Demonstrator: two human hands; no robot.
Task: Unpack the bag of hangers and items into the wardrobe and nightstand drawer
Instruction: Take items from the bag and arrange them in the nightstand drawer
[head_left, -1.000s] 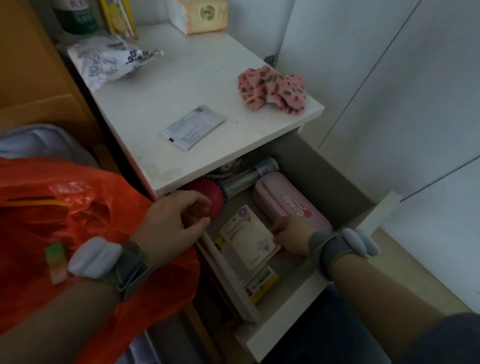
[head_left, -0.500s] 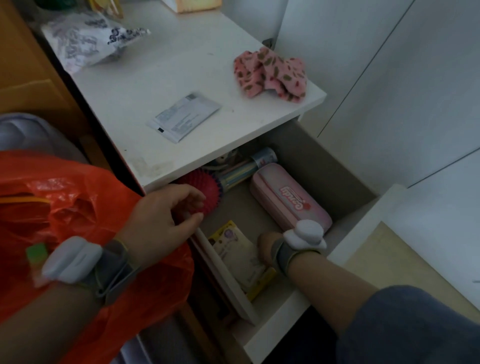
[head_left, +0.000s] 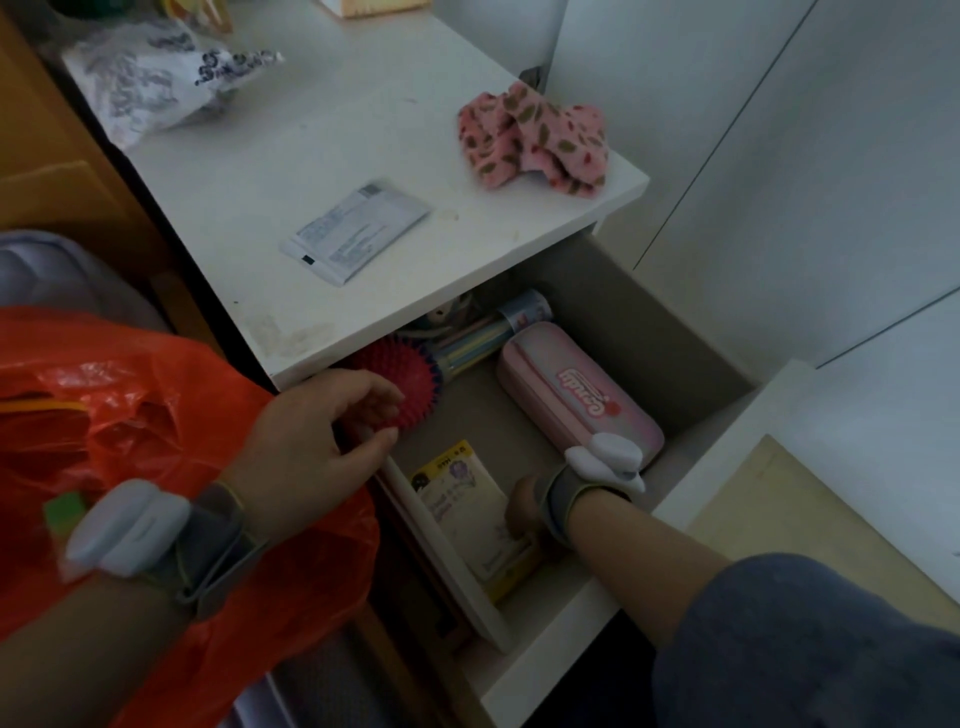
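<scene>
The nightstand drawer stands pulled out, and the person's right hand is down in its near end, against a pale packet lying on a yellow box; the wrist hides its fingers, so I cannot tell their grip. Farther in lie a pink pencil case, a red spiky ball and a bundle of pastel tubes. The left hand hovers at the drawer's left wall, just beside the ball, fingers loosely curled with a gap to the thumb, holding nothing I can see. The orange bag sits under that forearm. On the nightstand top lie a grey sachet, a pink patterned cloth and a crumpled printed wrapper. White wardrobe doors rise on the right.
</scene>
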